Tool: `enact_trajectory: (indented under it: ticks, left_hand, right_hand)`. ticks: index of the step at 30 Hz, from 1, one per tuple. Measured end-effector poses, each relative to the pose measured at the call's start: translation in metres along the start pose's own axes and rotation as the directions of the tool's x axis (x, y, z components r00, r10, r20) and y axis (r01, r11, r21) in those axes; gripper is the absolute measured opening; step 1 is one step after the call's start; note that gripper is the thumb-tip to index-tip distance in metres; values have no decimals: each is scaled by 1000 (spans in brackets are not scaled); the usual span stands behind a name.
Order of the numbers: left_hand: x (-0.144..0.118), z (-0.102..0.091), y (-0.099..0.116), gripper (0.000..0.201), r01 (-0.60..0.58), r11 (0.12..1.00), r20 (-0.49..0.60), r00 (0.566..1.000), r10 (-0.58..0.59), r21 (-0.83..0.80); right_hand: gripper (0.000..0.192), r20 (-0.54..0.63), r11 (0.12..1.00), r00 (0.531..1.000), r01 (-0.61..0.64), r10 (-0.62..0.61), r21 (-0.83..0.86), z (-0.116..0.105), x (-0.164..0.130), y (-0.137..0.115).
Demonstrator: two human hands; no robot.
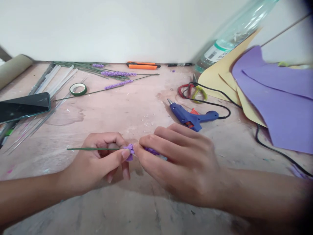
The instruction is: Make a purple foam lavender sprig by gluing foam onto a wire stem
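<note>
Two hands meet low over the counter (146, 107): the left hand (97, 163) pinches a green wire (93, 149) level, steadying it, while the right hand (181, 163) pinches purple foam (130, 150) onto its tip. A blue glue gun (193, 117) lies just behind.

My left hand (97, 160) and right hand (181, 163) meet over the bare wooden table (117, 111). Behind my right hand lies the blue plastic glue gun (193, 117); the dark flat phone (23, 106) lies far left, the round tape roll (78, 88) behind it.
</note>
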State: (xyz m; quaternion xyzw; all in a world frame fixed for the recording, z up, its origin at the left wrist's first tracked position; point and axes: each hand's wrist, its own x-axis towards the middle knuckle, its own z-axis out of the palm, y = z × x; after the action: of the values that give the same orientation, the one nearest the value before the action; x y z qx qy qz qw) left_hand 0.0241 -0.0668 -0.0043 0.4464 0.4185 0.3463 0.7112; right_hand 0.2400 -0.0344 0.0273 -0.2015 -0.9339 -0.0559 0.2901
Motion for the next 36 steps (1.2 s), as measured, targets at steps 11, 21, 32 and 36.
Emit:
enact_trajectory:
  ticks: [11,21,32,36]
  left_hand:
    - [-2,-1,3,24,-33,995,-39,999,36,95]
    - [-4,-3,7,26,-52,996,45,998,49,66]
    - [-7,-8,8,31,-143,974,150,982,117,177]
    - [-13,-2,8,18,-272,872,185,959,213,408]
  right_hand:
    - [22,-42,998,998,50,-51,-36,2,-1,-1]
    - [9,74,989,994,-86,78,121,2,1,4]
    - [6,156,941,951,-291,266,170,-4,10,17]
    - [6,104,928,926,-369,362,55,-4,9,40]
